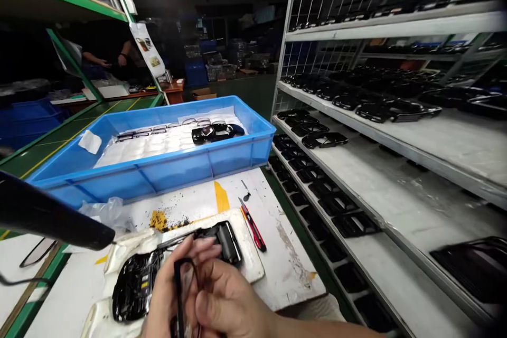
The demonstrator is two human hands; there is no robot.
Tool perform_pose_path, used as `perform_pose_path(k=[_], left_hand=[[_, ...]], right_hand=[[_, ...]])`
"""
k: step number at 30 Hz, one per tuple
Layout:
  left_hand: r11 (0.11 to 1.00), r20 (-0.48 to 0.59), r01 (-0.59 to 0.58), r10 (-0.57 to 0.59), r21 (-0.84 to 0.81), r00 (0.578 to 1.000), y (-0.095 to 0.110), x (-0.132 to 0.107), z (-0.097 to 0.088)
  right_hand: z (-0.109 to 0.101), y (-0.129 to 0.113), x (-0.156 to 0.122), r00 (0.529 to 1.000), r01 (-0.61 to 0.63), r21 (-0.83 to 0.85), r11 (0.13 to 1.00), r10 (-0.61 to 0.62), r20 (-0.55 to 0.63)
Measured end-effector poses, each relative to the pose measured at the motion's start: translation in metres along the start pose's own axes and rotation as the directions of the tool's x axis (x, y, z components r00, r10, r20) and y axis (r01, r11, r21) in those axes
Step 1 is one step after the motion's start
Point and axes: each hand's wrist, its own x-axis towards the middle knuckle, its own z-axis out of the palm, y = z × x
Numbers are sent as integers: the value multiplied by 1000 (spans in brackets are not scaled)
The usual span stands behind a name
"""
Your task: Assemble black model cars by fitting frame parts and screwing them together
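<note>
Both hands are close together at the bottom middle, over the workbench. My left hand (161, 288) has its fingers curled round a thin black-rimmed frame (179, 296), which stands on edge. From the right, my right hand (227, 293) closes on the same frame with thumb and bent fingers. The frame's lower part is hidden by the hands and the picture's edge. Just behind them a glossy black plastic shell (132, 288), shaped like a model car body, lies in a white foam holder (251, 264). A red and black utility knife (253, 226) lies right of the holder.
A blue bin (178, 174) at the bench's back holds several dark-rimmed pieces and a black shell (217, 133). Black crumbs (174, 221) and a plastic bag (109, 211) lie before it. A dark tube (55, 216) juts in from the left. Racks (396, 169) of black shells stand right.
</note>
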Motion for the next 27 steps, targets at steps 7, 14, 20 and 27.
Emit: perform_pose_path(k=[7, 14, 20, 27], left_hand=[[1000, 115, 11, -9, -17, 993, 22, 13, 4], [916, 22, 180, -201, 360, 979, 29, 23, -21], [904, 2, 153, -167, 399, 986, 28, 23, -26], [911, 36, 69, -91, 407, 995, 20, 11, -37]], right_hand=[[-37, -47, -36, 974, -23, -607, 794, -120, -193], [-147, -88, -37, 804, -453, -890, 47, -409, -431], [-148, -76, -15, 842, -524, -796, -302, -327, -429], [-133, -85, 12, 830, -558, -709, -432, -299, -471]])
